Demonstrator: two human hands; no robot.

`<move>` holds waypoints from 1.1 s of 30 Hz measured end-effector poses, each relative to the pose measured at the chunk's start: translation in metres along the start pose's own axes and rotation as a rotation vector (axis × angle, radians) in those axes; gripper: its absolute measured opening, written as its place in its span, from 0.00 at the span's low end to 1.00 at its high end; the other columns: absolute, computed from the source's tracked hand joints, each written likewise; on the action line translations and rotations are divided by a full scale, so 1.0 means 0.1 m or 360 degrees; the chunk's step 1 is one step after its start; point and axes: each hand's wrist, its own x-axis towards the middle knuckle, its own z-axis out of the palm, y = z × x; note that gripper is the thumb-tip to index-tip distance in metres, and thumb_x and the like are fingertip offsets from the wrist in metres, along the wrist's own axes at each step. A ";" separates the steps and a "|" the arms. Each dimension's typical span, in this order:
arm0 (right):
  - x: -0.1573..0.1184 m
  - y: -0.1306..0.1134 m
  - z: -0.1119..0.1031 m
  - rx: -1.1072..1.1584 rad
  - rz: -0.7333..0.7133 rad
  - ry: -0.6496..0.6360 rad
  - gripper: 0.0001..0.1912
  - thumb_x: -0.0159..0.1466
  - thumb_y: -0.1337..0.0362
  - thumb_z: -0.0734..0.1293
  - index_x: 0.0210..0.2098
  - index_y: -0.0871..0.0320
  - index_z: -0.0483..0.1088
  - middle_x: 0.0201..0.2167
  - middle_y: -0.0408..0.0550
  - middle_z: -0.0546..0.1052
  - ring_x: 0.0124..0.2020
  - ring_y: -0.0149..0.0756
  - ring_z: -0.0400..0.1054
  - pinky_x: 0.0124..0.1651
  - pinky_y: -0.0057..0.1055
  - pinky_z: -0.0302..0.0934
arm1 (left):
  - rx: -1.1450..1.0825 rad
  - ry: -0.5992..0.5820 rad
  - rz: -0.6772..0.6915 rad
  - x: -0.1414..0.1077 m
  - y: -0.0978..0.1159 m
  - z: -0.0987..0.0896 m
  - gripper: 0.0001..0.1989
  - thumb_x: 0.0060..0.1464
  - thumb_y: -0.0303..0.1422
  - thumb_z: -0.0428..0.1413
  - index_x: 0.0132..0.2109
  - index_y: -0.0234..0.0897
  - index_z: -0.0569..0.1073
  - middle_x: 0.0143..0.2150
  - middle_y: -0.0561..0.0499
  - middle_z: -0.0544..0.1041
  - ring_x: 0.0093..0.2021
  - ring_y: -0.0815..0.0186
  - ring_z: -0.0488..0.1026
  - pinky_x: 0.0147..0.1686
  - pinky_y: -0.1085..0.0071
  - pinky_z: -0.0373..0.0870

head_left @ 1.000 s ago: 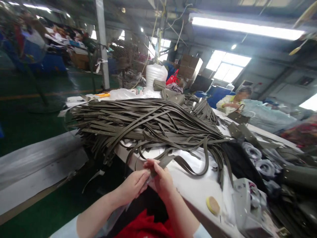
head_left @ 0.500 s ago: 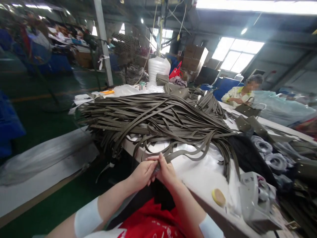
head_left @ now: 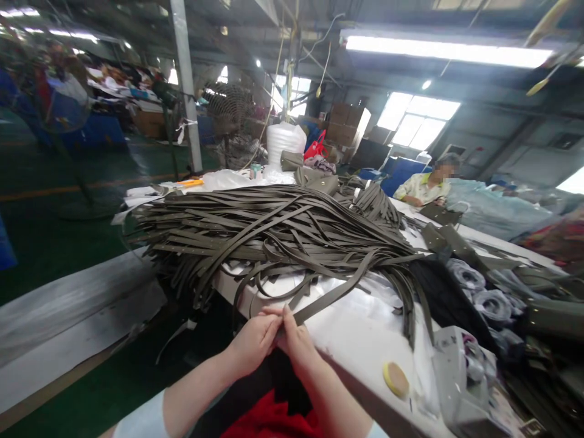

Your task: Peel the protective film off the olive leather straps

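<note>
Olive-grey strap [head_left: 332,297] runs from the right hand [head_left: 295,348], pinched between thumb and fingers above the near edge of the white table [head_left: 351,340]. The left hand [head_left: 255,342] meets it fingertip to fingertip; whether it also grips the strap is hidden. From there the strap slants up and right to a large heap of similar straps [head_left: 246,222]. A yellow-rimmed disc [head_left: 395,380] lies nearer the right forearm, beyond it a grey holder [head_left: 460,380]. Across the table sits a co-worker [head_left: 422,187].
</note>
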 end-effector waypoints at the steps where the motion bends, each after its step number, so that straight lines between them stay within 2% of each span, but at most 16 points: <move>1: 0.02 -0.01 -0.03 0.0127 0.0020 -0.0004 0.23 0.59 0.43 0.69 0.34 0.59 0.80 0.33 0.51 0.81 0.36 0.41 0.73 0.44 0.35 0.65 | 0.0005 -0.0009 0.0012 -0.02 -0.05 -0.01 0.28 0.63 0.54 0.38 0.26 0.38 0.62 0.18 0.57 0.61 0.19 0.71 0.59 0.20 0.74 0.56; 4: 0.15 -0.27 -0.25 0.0472 -0.0129 0.0198 0.20 0.56 0.46 0.72 0.30 0.59 0.79 0.24 0.46 0.78 0.29 0.37 0.72 0.41 0.34 0.65 | -0.0014 -0.0119 -0.0133 -0.10 -0.23 -0.08 0.29 0.61 0.58 0.39 0.27 0.38 0.62 0.18 0.58 0.60 0.18 0.71 0.58 0.20 0.75 0.54; 7: 0.24 -0.50 -0.40 0.0394 -0.0301 0.0334 0.26 0.54 0.41 0.72 0.31 0.61 0.79 0.22 0.48 0.79 0.28 0.37 0.72 0.40 0.34 0.65 | -0.0098 -0.0133 -0.0323 -0.14 -0.34 -0.11 0.33 0.57 0.64 0.38 0.30 0.38 0.64 0.17 0.57 0.64 0.16 0.71 0.60 0.18 0.76 0.55; 10: 0.26 -0.36 -0.25 0.0185 -0.0231 0.0220 0.34 0.53 0.34 0.68 0.33 0.62 0.80 0.27 0.54 0.81 0.32 0.42 0.75 0.42 0.37 0.65 | -0.0153 -0.0050 -0.0336 -0.12 -0.35 -0.03 0.35 0.54 0.66 0.38 0.31 0.37 0.66 0.17 0.55 0.68 0.15 0.71 0.62 0.17 0.76 0.55; 12: 0.24 -0.18 -0.08 0.0241 -0.0088 0.0092 0.37 0.52 0.32 0.66 0.33 0.62 0.80 0.28 0.55 0.81 0.33 0.43 0.75 0.41 0.37 0.66 | -0.0140 -0.0036 -0.0355 -0.09 -0.35 0.03 0.35 0.52 0.67 0.39 0.30 0.37 0.66 0.15 0.57 0.64 0.13 0.72 0.58 0.15 0.77 0.51; 14: 0.19 -0.05 0.03 0.0402 0.0084 -0.0046 0.38 0.52 0.31 0.66 0.33 0.63 0.79 0.28 0.55 0.81 0.29 0.40 0.74 0.36 0.35 0.66 | -0.0187 -0.0072 -0.0417 -0.07 -0.37 0.06 0.36 0.51 0.68 0.41 0.31 0.37 0.67 0.14 0.58 0.62 0.12 0.72 0.56 0.14 0.76 0.49; 17: 0.10 -0.08 -0.01 0.0527 0.0166 -0.0148 0.38 0.53 0.32 0.66 0.37 0.63 0.78 0.27 0.53 0.80 0.22 0.36 0.72 0.29 0.32 0.64 | -0.0469 -0.0227 -0.0515 -0.06 -0.42 0.01 0.38 0.51 0.67 0.42 0.39 0.36 0.71 0.22 0.52 0.73 0.18 0.67 0.67 0.20 0.74 0.61; 20: 0.03 -0.28 -0.19 0.0389 -0.0001 -0.0126 0.36 0.58 0.35 0.64 0.39 0.64 0.78 0.27 0.54 0.81 0.23 0.36 0.72 0.29 0.32 0.65 | -0.0452 -0.0421 -0.0404 -0.09 -0.48 -0.08 0.36 0.53 0.64 0.45 0.38 0.34 0.74 0.31 0.46 0.79 0.31 0.62 0.74 0.32 0.70 0.68; 22: 0.01 -0.39 -0.30 0.0276 -0.0097 -0.0107 0.35 0.60 0.36 0.63 0.39 0.65 0.78 0.27 0.54 0.81 0.24 0.36 0.73 0.30 0.32 0.66 | -0.0280 -0.0533 -0.0349 -0.11 -0.49 -0.11 0.33 0.55 0.62 0.47 0.35 0.32 0.75 0.31 0.46 0.80 0.32 0.62 0.74 0.33 0.71 0.67; 24: 0.01 -0.46 -0.36 0.0222 -0.0133 -0.0099 0.34 0.61 0.37 0.62 0.38 0.64 0.78 0.27 0.54 0.81 0.24 0.35 0.73 0.29 0.30 0.65 | -0.0247 -0.0587 -0.0361 -0.13 -0.48 -0.11 0.33 0.57 0.60 0.46 0.36 0.32 0.75 0.32 0.45 0.81 0.30 0.63 0.74 0.31 0.72 0.66; 29: 0.01 -0.56 -0.46 0.0209 -0.0143 -0.0023 0.30 0.60 0.39 0.65 0.36 0.62 0.79 0.24 0.51 0.80 0.21 0.34 0.72 0.27 0.29 0.64 | -0.0453 -0.0530 -0.0330 -0.15 -0.36 -0.02 0.34 0.59 0.59 0.44 0.36 0.31 0.76 0.33 0.42 0.82 0.28 0.64 0.75 0.29 0.72 0.67; 33: 0.06 -0.61 -0.53 0.0078 -0.0144 0.0000 0.31 0.60 0.38 0.64 0.37 0.61 0.79 0.26 0.50 0.81 0.25 0.37 0.73 0.32 0.33 0.65 | -0.0604 -0.0497 -0.0273 -0.08 -0.19 0.05 0.35 0.58 0.59 0.46 0.33 0.28 0.78 0.32 0.41 0.81 0.26 0.66 0.75 0.30 0.73 0.68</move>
